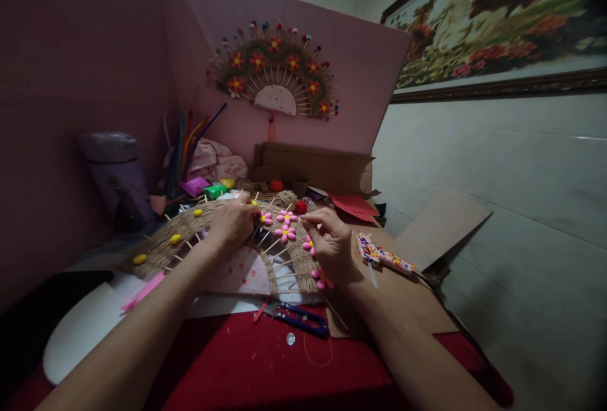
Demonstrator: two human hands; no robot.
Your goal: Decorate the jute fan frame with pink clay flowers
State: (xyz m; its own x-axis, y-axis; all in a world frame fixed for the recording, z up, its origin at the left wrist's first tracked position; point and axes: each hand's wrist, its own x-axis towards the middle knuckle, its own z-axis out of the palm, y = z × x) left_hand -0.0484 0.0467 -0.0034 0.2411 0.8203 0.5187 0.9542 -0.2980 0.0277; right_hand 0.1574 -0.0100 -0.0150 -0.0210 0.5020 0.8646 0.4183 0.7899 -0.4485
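Observation:
A half-round fan woven of twine over thin sticks lies before me. Pink clay flowers with yellow centres sit on its right part, and bare yellow clay ovals dot its left part. My left hand is closed at the fan's upper band, its fingertips beside a partly petalled pink flower; whatever they grip is hidden. Over the right part, my right hand is pinched, thumb against fingers, around something too small to make out. Behind its wrist, more pink petals show.
Blue-handled thread snips lie on the red cloth. A flower-patterned glue gun rests on cardboard at right. A purple tumbler stands left. Twine balls and clay packs sit behind the fan; a finished fan hangs on the pink board.

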